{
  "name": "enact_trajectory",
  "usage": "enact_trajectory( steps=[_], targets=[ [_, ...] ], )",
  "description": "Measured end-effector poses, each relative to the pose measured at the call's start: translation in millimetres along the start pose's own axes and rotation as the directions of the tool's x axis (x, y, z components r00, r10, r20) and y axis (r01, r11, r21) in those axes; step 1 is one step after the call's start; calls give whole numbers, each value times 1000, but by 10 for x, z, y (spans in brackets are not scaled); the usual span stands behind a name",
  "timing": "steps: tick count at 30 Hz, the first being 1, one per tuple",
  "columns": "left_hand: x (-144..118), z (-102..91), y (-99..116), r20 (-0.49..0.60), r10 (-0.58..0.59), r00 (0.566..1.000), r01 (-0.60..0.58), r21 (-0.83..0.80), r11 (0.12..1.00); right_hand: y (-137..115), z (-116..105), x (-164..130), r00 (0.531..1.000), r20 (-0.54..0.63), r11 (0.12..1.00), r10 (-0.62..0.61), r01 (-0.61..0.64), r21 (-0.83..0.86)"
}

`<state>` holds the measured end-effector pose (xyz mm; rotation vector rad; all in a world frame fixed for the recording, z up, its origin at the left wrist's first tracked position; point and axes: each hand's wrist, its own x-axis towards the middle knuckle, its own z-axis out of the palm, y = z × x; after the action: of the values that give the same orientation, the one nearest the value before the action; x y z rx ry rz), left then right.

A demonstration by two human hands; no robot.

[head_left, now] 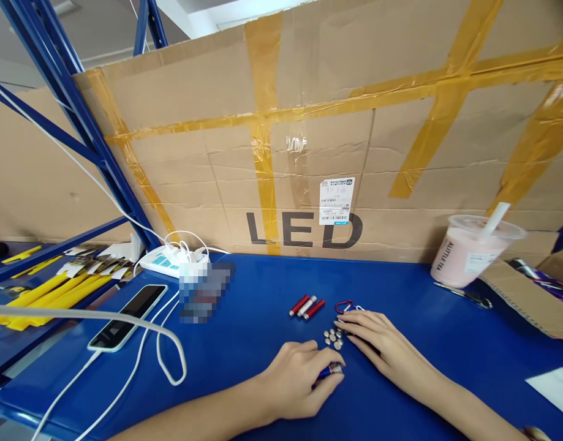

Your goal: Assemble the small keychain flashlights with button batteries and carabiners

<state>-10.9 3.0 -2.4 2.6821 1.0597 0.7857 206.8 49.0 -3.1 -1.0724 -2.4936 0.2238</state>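
Note:
My left hand (304, 378) is closed around a small blue flashlight tube (329, 371), whose silver end points right past the fingertips; the rest is hidden in the palm. Just beyond it, my right hand (375, 335) reaches over the table with fingers stretched and apart. Its fingertips touch down beside several silver button cells (332, 337), and something small and dark under them is too covered to make out. A red carabiner (343, 306) and a light-coloured clip (359, 308) lie behind those fingers. Three small tubes, two red and one silver (307, 306), lie side by side farther left.
The blue table (258, 294) meets a large taped cardboard box (207, 165). At left are a phone (127, 318), white cables (136, 361) and a power strip (173, 262). A drink cup (467, 254), black clip (465, 296), open carton (524, 294) and white paper (557, 392) are right.

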Motion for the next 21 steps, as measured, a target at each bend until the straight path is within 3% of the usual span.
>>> enact_trajectory(
  steps=[9,16,21],
  targets=[
    [0,-8,-19,-8,10,1000,-10,-47,999,37,9,-7,996,-37,996,-87,86,-34],
    [32,-34,-37,4,44,999,-44,-87,995,43,25,1,988,-145,998,-53,58,31],
    [43,-26,-49,-1,57,998,-57,-97,994,52,30,-3,987,-160,997,-35,45,59]
  ],
)
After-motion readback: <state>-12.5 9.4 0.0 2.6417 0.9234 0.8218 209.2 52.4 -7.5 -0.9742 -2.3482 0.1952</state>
